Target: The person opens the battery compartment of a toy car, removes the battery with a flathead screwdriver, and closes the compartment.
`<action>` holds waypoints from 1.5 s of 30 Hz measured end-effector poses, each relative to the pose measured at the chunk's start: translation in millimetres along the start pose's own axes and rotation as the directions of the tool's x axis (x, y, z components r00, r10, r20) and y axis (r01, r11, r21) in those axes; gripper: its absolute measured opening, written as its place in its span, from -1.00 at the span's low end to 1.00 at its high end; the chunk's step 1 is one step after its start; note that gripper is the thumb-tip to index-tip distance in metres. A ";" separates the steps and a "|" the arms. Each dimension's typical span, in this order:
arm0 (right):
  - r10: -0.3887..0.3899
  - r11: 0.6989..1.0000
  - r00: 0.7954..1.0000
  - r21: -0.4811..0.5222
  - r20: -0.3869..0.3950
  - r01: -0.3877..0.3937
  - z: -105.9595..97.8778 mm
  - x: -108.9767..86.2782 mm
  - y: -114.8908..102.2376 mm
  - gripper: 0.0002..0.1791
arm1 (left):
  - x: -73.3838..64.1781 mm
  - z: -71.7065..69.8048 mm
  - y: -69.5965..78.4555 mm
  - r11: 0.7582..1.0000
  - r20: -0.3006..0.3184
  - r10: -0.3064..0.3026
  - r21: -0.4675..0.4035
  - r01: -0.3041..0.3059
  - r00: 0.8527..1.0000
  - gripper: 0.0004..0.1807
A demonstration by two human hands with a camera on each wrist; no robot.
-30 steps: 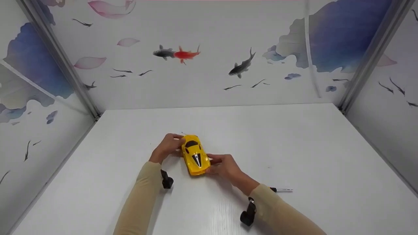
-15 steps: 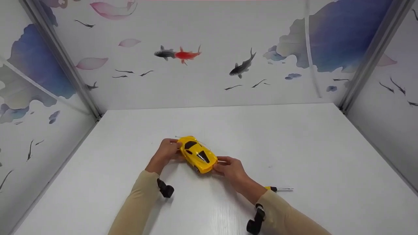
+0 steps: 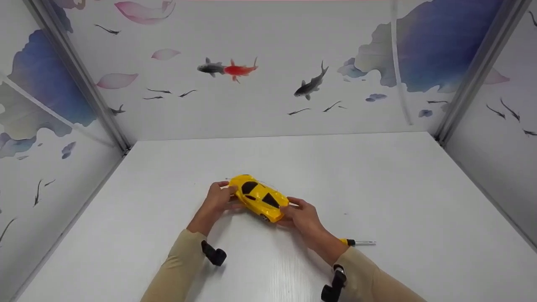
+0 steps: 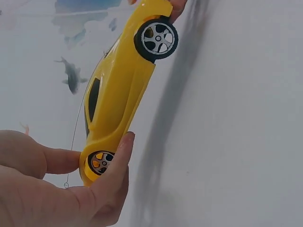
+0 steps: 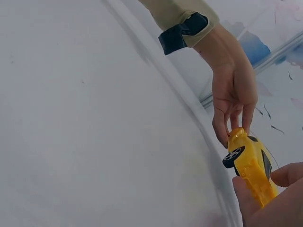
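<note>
A yellow toy car (image 3: 256, 197) with dark windows and silver-spoked wheels is held by both hands over the table. My left hand (image 3: 216, 203) pinches one end; in the left wrist view its thumb and fingers lie on either side near a wheel (image 4: 101, 162). At the opposite end my right hand (image 3: 305, 217) grips the car between thumb and fingers, also seen from the right wrist. A thin wire (image 4: 74, 137) with a small loop at its end runs along the car's roof side. The far side of the car is hidden.
A screwdriver (image 3: 364, 243) with a yellow and black handle lies on the white table (image 3: 402, 188), its handle partly hidden by the right forearm. White panels (image 3: 268, 109) printed with fish and petals enclose the back and sides.
The car has turned, its near end swinging rightward with my right hand. My left hand has shifted slightly while keeping its hold. More of the screwdriver handle shows.
</note>
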State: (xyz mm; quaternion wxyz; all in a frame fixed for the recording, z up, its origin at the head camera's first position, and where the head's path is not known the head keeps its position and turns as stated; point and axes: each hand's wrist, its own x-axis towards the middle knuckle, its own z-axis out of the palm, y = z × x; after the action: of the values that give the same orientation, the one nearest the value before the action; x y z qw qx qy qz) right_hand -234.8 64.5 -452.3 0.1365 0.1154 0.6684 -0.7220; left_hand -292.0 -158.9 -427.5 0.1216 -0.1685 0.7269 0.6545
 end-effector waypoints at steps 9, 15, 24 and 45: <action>-0.001 1.000 1.000 -0.025 -0.023 0.000 -18.8 4.5 -2.0 -0.43 | -12.2 -10.4 -7.4 0.998 0.121 0.011 0.057 -0.018 0.993 -0.09; 0.030 1.000 0.999 -0.002 -0.039 -0.030 -31.1 10.4 -10.2 -0.48 | -12.7 -15.3 -11.6 0.992 0.221 0.026 0.111 -0.052 0.975 -0.23; 0.045 0.999 0.997 -0.027 -0.057 -0.047 -44.4 18.6 -23.7 -0.52 | -9.0 -13.3 -6.1 0.998 0.221 0.041 0.029 -0.049 0.974 -0.30; 0.020 0.999 0.997 -0.052 0.071 -0.016 -82.6 24.2 -40.4 -0.45 | -13.0 -0.6 3.1 0.983 0.342 0.133 0.077 -0.169 0.930 -0.35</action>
State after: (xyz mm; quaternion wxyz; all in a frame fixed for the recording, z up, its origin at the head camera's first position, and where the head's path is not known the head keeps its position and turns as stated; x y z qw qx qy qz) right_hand -273.0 148.6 -429.6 0.1697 0.0920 0.6805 -0.7069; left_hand -281.4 -158.1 -419.4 0.2014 0.0087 0.7399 0.6418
